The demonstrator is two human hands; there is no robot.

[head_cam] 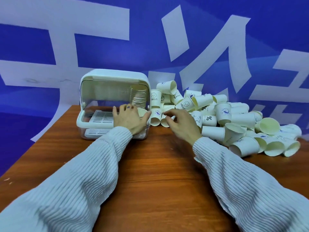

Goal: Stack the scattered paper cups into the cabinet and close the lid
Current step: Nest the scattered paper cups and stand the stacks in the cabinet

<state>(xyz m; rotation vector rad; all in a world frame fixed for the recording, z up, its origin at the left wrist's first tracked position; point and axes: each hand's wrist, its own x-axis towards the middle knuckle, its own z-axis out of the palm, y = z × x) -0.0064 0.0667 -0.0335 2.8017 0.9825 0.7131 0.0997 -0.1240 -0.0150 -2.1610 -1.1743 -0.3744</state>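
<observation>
Head cam: the white plastic cabinet with a clear flip-up lid [114, 104] sits at the back left of the brown wooden worktop [150, 173], lid raised. Inside on the right there's a nested column of paper cups [138, 97]. Left hand [129, 118] is in the opening, grip curled round a white paper cup [142, 113]. Right hand [181, 122] hovers by the big heap of white printed paper cups [225, 121] just right of the cabinet, fingers loosely bent, holding nothing.
</observation>
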